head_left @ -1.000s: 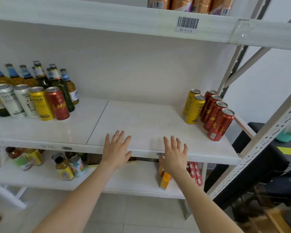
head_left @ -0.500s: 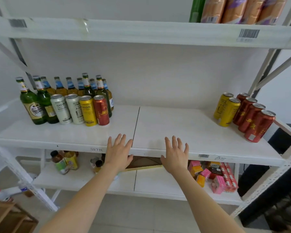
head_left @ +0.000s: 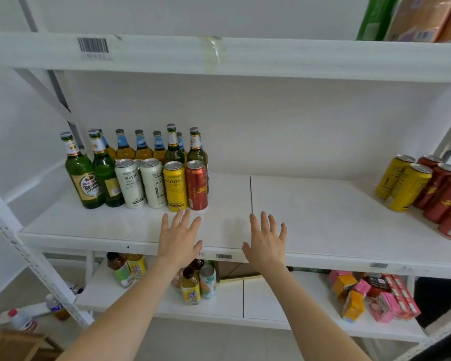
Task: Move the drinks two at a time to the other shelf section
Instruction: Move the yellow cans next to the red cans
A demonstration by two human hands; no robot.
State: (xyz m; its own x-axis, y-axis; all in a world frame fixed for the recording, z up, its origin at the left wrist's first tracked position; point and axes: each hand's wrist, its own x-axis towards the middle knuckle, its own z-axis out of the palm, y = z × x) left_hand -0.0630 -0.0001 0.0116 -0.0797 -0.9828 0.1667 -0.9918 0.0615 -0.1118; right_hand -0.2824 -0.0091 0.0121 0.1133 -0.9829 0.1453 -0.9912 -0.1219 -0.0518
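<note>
On the left section of the white middle shelf (head_left: pixel 130 227) stand green bottles (head_left: pixel 82 170), amber bottles with blue necks (head_left: pixel 141 147), two white cans (head_left: pixel 129 183), a yellow can (head_left: pixel 175 186) and a red can (head_left: pixel 196 185). At the far right of the same shelf stand two yellow cans (head_left: pixel 406 187) and several red cans (head_left: pixel 443 199). My left hand (head_left: pixel 179 235) hovers with fingers spread just in front of the yellow and red cans, holding nothing. My right hand (head_left: pixel 267 241) is spread beside the shelf seam, also holding nothing.
The upper shelf (head_left: pixel 245 58) carries wrapped packages (head_left: pixel 412 16) at the right. On the lower shelf (head_left: pixel 232 306) are small juice bottles (head_left: pixel 190 287), a cardboard box (head_left: pixel 235 270) and pink and orange cartons (head_left: pixel 370 295). A slanted white upright (head_left: pixel 37 264) runs along the left.
My view has swung left, so the left group of drinks is now near the centre. Both hands have moved left with it, still spread and holding nothing; the left hand is closer to the cans.
</note>
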